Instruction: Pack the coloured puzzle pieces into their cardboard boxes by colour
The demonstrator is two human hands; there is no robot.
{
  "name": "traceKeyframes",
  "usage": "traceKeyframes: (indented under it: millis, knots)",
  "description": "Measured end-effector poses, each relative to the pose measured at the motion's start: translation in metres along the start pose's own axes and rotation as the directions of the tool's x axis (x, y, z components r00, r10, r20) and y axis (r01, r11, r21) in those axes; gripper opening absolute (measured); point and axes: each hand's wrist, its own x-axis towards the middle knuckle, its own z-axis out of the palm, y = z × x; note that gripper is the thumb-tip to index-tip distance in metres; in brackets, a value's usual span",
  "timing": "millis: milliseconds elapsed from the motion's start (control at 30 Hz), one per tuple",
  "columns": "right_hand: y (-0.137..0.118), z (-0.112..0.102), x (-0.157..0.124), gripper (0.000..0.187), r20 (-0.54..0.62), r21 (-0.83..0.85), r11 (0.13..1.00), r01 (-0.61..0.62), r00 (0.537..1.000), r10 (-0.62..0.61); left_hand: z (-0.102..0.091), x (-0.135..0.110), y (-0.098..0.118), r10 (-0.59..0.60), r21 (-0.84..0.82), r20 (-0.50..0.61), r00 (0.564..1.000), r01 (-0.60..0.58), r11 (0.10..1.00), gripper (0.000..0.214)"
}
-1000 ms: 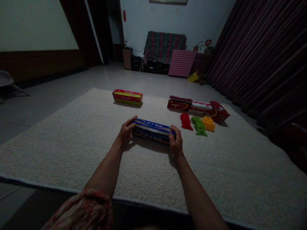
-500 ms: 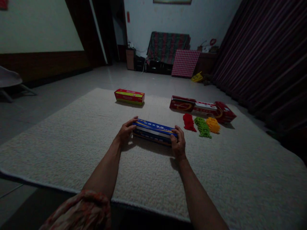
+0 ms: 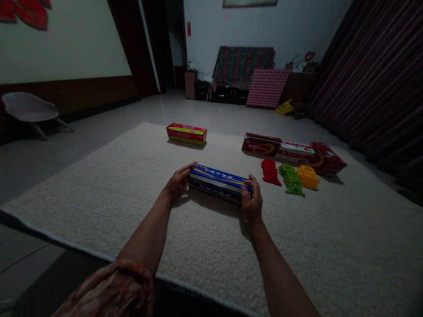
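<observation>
A long blue box (image 3: 218, 182) with white lettering and a pale stripe lies on the cream textured mat (image 3: 205, 246). My left hand (image 3: 178, 181) grips its left end, and my right hand (image 3: 253, 200) is closed round the right end. Right of the box are three flat pieces side by side: a red one (image 3: 270, 171), a green one (image 3: 292, 179) and a yellow one (image 3: 308, 177). Their exact kind is too dim to tell. Beyond the blue box sits a red and yellow-green box (image 3: 187, 134).
Dark red boxes (image 3: 262, 145) stand in a row behind the coloured pieces, the rightmost one (image 3: 327, 158) set at an angle. A pale chair (image 3: 31, 108) is at the far left. A checked cloth panel (image 3: 267, 88) leans near the back wall, and dark curtains (image 3: 366, 75) hang at the right.
The view has turned slightly left, so things appear shifted to the right. Both hands keep their hold on the blue box, which looks much the same on the mat.
</observation>
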Motion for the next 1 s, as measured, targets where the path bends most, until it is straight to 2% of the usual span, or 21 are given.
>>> traceKeyframes:
  millis: [100,467,600,767,1000]
  knots:
    - [0.0,0.001,0.0,0.029,0.001,0.009,1.0,-0.012,1.0,0.012,0.003,-0.002,0.002,-0.028,-0.011,0.01,1.0,0.029,1.0,0.051]
    - [-0.003,0.003,0.0,0.031,-0.014,0.095,0.991,-0.096,0.995,0.097,0.008,0.004,-0.004,0.036,-0.032,0.013,0.999,-0.035,0.999,0.039]
    - [-0.005,0.004,0.001,0.034,-0.035,0.113,0.987,-0.117,0.992,0.121,0.016,0.003,-0.004,0.082,0.013,-0.069,0.994,-0.081,0.997,0.024]
    - [-0.001,0.007,0.001,0.035,-0.048,0.1,0.99,-0.104,0.993,0.109,0.022,0.003,-0.007,0.108,0.055,-0.109,0.988,-0.103,0.993,0.022]
    - [0.005,0.001,0.005,0.04,0.046,0.074,0.991,-0.111,0.993,0.108,0.021,0.007,-0.011,0.111,0.064,-0.131,0.985,-0.103,0.993,0.023]
